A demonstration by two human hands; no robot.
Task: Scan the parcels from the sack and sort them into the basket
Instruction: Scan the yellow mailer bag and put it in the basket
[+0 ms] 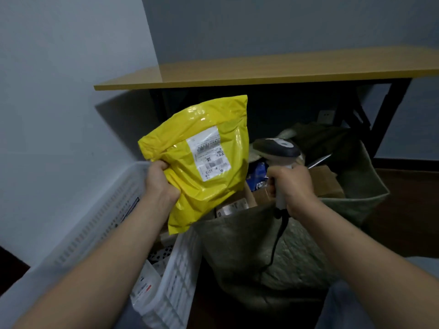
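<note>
Yellow plastic makes up the parcel that the left hand holds up in the middle of the view. The fingers are curled tight round its crumpled edge, at about 9 o'clock on the parcel. A white label with small black print faces the camera, but the print is too blurry to read. The parcel's bottom corner hangs over the spot where the basket and the sack meet.

The right hand grips the handle of a barcode scanner, with all its fingers wrapped round it. The scanner's dark head sits at 3 o'clock from the parcel. It is close to it but, as far as I can tell, not touching. A black cable runs down from the handle toward 6 o'clock, across the front of the sack.

The grey-green sack stands open at 4 o'clock from the middle of the view. Inside it lie brown cardboard boxes and a blue packet. The white plastic basket with slotted walls stands at 7 o'clock, right beside the sack. Some parcels lie in it, one with black spots and one white with a label.

A wooden table top on black legs stretches across at 12 o'clock, by the grey wall. A white wall socket shows under it, at 2 o'clock.
</note>
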